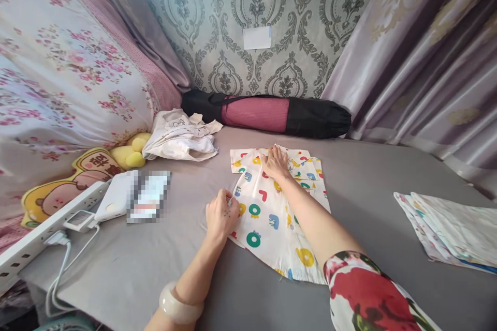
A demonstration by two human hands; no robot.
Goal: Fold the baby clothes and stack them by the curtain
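A small white shirt (267, 222) printed with colourful letters and figures lies spread on the grey sheet. My left hand (222, 213), with a pale bangle on its wrist, is at the shirt's left edge, fingers closed in a pinch on the cloth. Near the top of the shirt, my right hand (276, 163) lies flat with its fingers stretched out, pressing on the fabric. The right forearm crosses over part of the shirt's right side and hides it.
Folded clothes (458, 227) lie in a stack at the right. A rolled mat in a black and maroon bag (256, 114) rests along the wall. To the left are a white cloth bag (182, 137), a phone (149, 196), a white power bank (114, 199) and a power strip (34, 240) with cables.
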